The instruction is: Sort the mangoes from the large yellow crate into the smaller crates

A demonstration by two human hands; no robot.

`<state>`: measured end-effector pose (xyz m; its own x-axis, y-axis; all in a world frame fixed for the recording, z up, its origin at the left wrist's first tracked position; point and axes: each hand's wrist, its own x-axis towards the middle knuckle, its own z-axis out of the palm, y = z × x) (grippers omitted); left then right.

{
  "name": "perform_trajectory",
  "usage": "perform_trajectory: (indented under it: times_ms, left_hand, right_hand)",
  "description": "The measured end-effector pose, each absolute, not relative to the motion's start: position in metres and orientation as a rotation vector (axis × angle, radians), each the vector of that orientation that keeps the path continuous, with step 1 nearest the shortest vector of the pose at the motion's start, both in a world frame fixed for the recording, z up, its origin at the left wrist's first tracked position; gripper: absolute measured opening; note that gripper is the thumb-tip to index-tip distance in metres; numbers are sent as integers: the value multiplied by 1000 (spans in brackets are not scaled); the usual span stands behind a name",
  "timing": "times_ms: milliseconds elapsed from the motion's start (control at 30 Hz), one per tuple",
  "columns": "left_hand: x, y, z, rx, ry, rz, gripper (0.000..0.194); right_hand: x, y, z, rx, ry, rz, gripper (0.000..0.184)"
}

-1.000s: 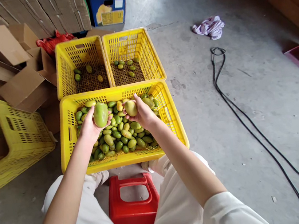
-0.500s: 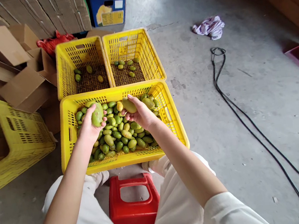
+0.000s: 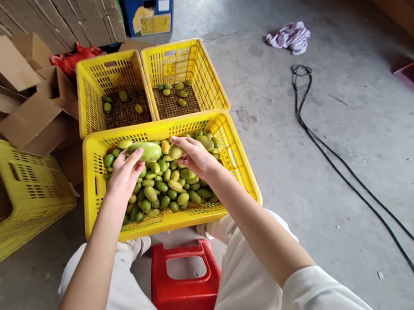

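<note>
A large yellow crate in front of me is full of green and yellowish mangoes. My left hand holds a big green mango by its near end, lying sideways over the heap. My right hand pinches a smaller yellow-green mango just right of it. Both hands hover over the crate's far half.
Two smaller yellow crates, the left one and the right one, stand behind, each with a few mangoes. Another yellow crate and cardboard boxes are at left. A red stool is between my knees; a black cable lies at right.
My left hand turned the big green mango from upright to lying sideways and moved it right. The right hand lowered its mango slightly toward the heap.
</note>
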<state>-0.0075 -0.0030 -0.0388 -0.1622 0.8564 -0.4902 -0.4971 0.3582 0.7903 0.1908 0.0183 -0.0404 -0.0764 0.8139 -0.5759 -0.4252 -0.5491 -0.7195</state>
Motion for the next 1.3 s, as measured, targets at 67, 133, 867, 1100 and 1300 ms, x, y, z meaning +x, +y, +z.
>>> perform_trajectory:
  times_ms: [67, 133, 867, 1100, 1300]
  left_hand:
    - [-8, -4, -41, 410, 1208, 1275, 42]
    - [-8, -5, -42, 435, 1203, 1274, 38]
    - [-8, -2, -23, 223, 1144, 1105, 33]
    - [-9, -5, -34, 292, 1204, 1165, 26]
    - [-9, 2, -29, 259, 1238, 1095, 34]
  right_hand:
    - [192, 17, -43, -1286, -516, 1757, 56]
    - [192, 17, -45, -1274, -568, 1778, 57]
    - [194, 15, -41, -1287, -560, 1794, 54]
    - [194, 16, -44, -1302, -535, 1824, 37]
    - [195, 22, -42, -1421, -508, 1816, 50]
